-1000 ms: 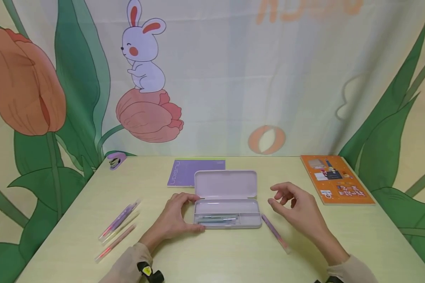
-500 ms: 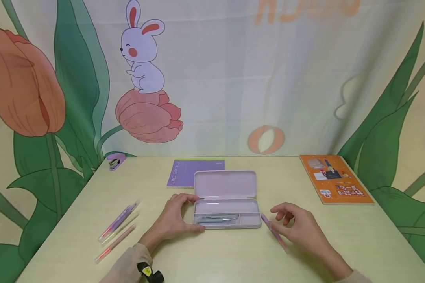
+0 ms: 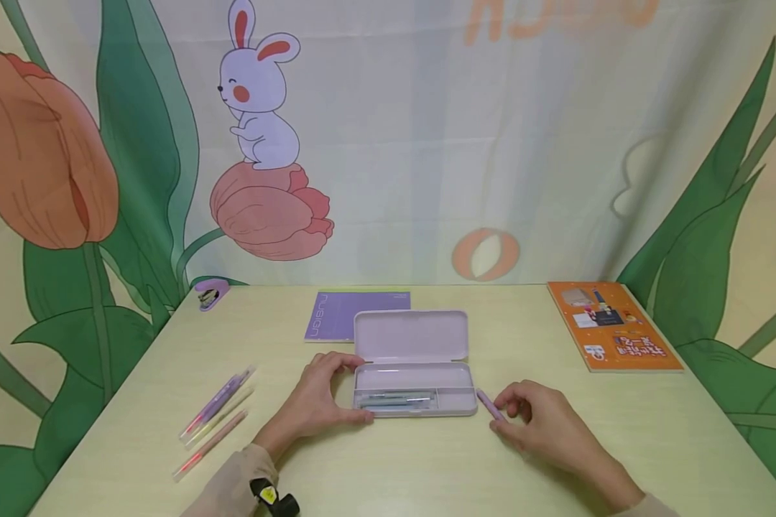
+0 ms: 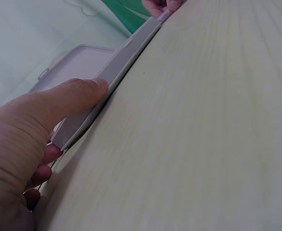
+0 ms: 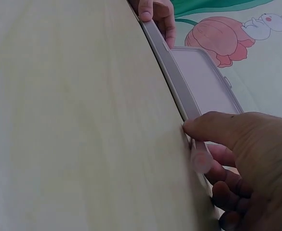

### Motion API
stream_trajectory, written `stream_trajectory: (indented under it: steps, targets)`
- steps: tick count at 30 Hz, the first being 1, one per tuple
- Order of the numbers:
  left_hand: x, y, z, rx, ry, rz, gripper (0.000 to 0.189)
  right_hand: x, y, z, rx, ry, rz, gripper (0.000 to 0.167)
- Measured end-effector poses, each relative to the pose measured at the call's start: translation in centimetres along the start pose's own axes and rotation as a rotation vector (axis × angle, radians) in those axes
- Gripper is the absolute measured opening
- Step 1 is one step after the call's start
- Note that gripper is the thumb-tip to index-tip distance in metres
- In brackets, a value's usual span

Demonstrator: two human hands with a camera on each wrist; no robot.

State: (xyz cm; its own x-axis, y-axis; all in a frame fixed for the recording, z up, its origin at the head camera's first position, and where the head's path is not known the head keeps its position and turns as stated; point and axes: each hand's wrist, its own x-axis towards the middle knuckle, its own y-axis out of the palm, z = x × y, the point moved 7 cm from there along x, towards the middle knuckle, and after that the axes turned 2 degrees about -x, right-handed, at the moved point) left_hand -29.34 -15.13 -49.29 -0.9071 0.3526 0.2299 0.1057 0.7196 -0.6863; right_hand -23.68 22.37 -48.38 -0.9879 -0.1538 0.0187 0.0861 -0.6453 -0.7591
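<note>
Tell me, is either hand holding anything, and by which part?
The left hand grips the pencil case at its left end; the right hand pinches a purple pen near its middle.

The pencil case [image 3: 417, 375] looks like smooth, hard material with a soft satin sheen, painted metal or plastic, which cannot be told. The purple pen [image 3: 489, 404] at its side appears to be plastic, its rounded end smooth in the right wrist view. The pens [image 3: 396, 400] inside show glossy, clear plastic. Beneath, the desk [image 3: 388, 467] has a smooth, wood-grained surface with low sheen. The backdrop [image 3: 388, 143] is matt, softly creased cloth; the orange book [image 3: 611, 327] has a smooth paper cover.
</note>
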Motion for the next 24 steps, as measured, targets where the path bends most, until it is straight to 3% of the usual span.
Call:
stream_trajectory:
  steps: [5,16,24]
  targets:
    - [0.0,0.0,-0.1,0.003,0.001,-0.002,0.091,0.1,-0.4,-0.1,-0.016,-0.031,-0.041,0.016]
    - [0.0,-0.1,-0.2,-0.002,0.018,-0.004,0.091,0.2,-2.1,-0.4,-0.046,-0.098,-0.144,0.018]
    - [0.0,-0.1,-0.2,-0.009,0.019,0.000,0.091,1.1,-3.5,1.5,-0.075,-0.190,-0.269,0.018]
